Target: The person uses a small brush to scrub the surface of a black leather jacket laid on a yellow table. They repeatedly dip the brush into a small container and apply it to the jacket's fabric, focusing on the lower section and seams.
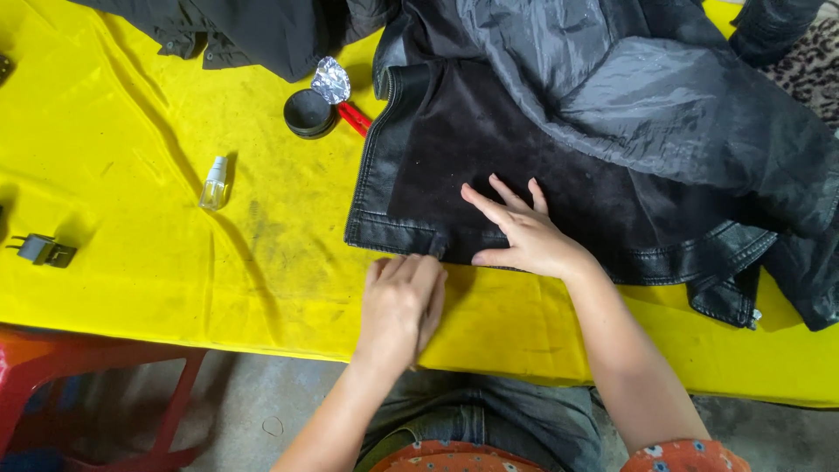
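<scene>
A black jacket [489, 131] with a leather-like hem and grey lining lies spread on a yellow table cover [131, 175]. My right hand [524, 232] rests flat on the jacket's dark inner panel near the hem, fingers spread. My left hand [400, 308] sits at the hem's front edge with fingers curled together, pinching at the hem near a small tab; whether anything lies between the fingertips is hidden.
A small clear spray bottle [214, 183] lies left of the jacket. A round black tin [308, 114], a foil piece [331, 80] and a red-handled tool [354, 118] sit near the collar. A grey plug adapter [42, 251] lies far left. A red stool [96, 385] stands below.
</scene>
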